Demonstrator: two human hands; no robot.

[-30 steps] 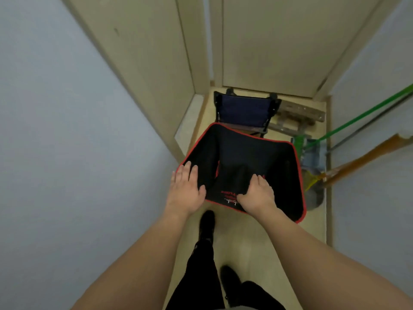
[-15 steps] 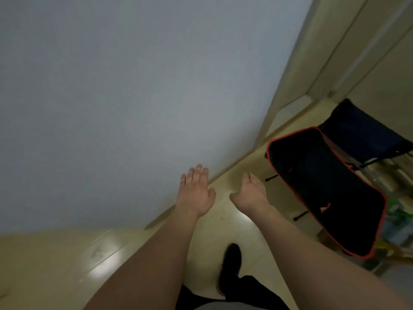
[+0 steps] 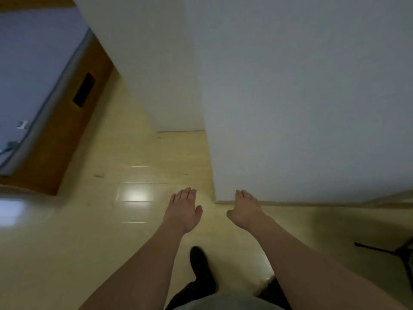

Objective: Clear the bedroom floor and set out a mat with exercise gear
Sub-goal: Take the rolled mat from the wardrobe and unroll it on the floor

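Note:
Both my hands hang in front of me over the pale wooden floor [image 3: 138, 220], holding nothing. My left hand [image 3: 183, 209] has its fingers straight and together, palm down. My right hand [image 3: 244, 208] is relaxed, fingers loosely extended toward a white wall corner. No mat or exercise gear shows. Only a thin black leg [image 3: 380, 250] of the folding chair is visible at the right edge.
A white wall corner [image 3: 290, 108] juts out ahead and right. A brown wooden bed frame [image 3: 67, 121] with a grey mattress [image 3: 29, 70] lies at the left. My dark shoe [image 3: 201, 265] stands on the floor below the hands.
My hands let go of the black red-edged chair and the view swung left. The chair has slid out of sight to the right; the bed came into view.

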